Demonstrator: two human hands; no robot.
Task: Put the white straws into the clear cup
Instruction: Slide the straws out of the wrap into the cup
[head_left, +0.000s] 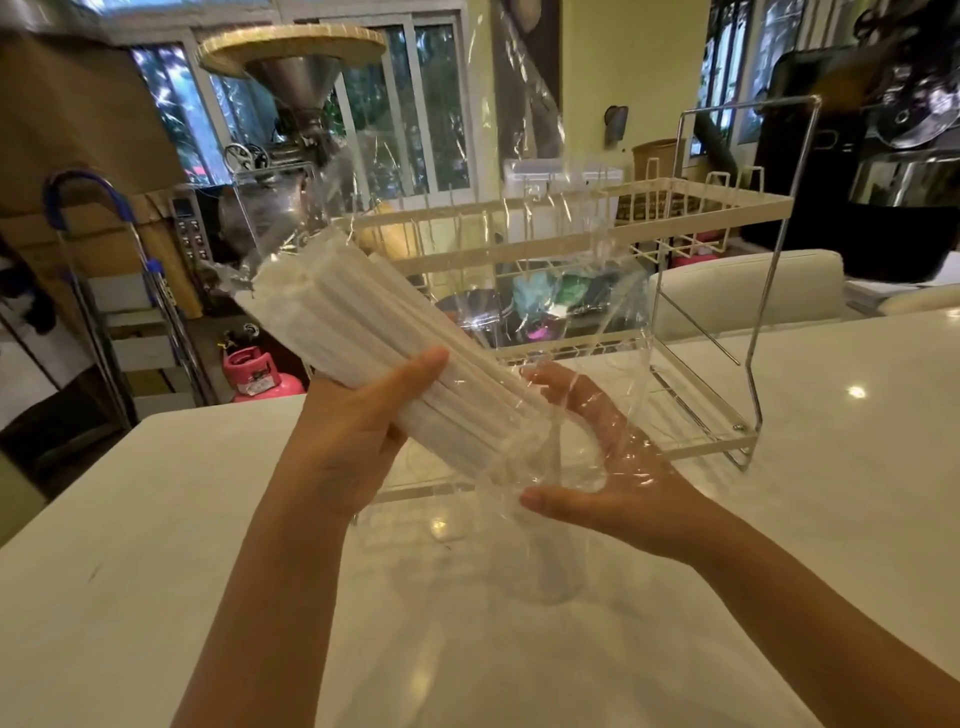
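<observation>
White two-tier wire dish rack (701, 208) stands on white glossy table (156, 519) right behind the hands; pink gas cylinder (254, 374) on the floor at left. Left hand (353, 441) grips tilted bundle of long white straws (363, 322), thumb on top. Crinkled clear plastic wrap (519, 156) trails up off it. Right hand (623, 483) curls around the top of tall clear plastic cup (545, 561); the straws' lower ends sit at its mouth.

Soft daylight thru rear glass windows (441, 104); glare spots on glossy white desk (779, 519); edges bent, bg blurry.
</observation>
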